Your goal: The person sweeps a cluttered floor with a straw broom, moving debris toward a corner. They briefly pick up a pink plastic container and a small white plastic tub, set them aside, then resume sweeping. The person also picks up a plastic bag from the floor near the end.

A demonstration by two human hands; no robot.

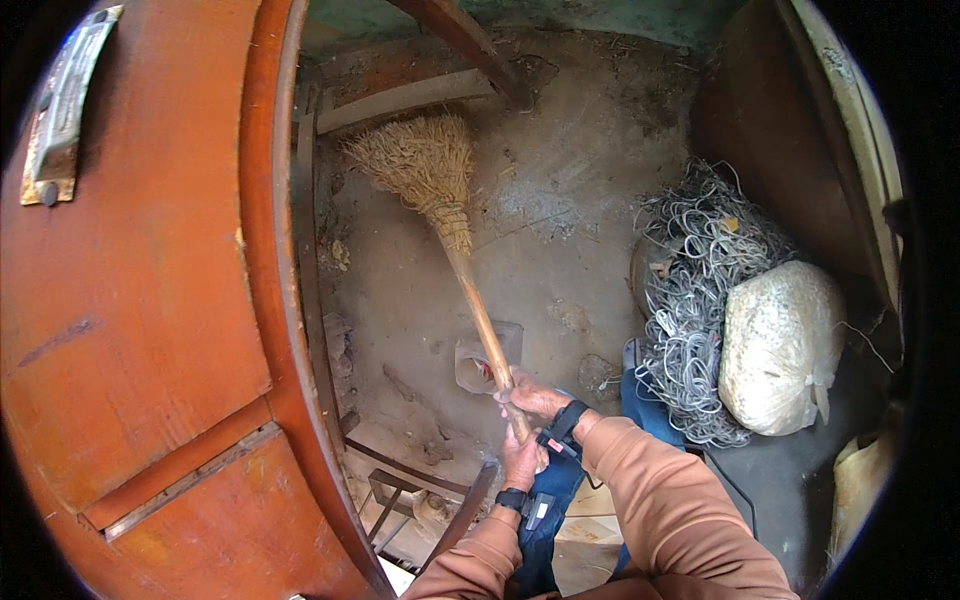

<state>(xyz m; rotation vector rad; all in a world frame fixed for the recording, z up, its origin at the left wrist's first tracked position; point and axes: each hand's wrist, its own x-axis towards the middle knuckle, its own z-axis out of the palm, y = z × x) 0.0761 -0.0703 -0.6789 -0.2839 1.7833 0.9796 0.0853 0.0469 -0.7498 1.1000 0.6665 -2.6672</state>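
Observation:
A straw broom (431, 161) with a wooden handle reaches away from me, its bristles spread near a wooden bar at the far side of the floor. My left hand (523, 454) is closed around the lower end of the handle. Just above it, my right hand (531, 395) grips the same handle. A clear plastic container (487, 358) with something red inside lies on the floor behind the handle, which partly hides it. Pale dust marks the floor (536, 202) to the right of the bristles.
A large orange wooden door (135, 262) with a metal handle (71, 105) fills the left. On the right lie a tangled heap of grey cord (694, 322) and a tied, filled white plastic bag (780, 349). A dark wooden post (480, 49) stands at the far side.

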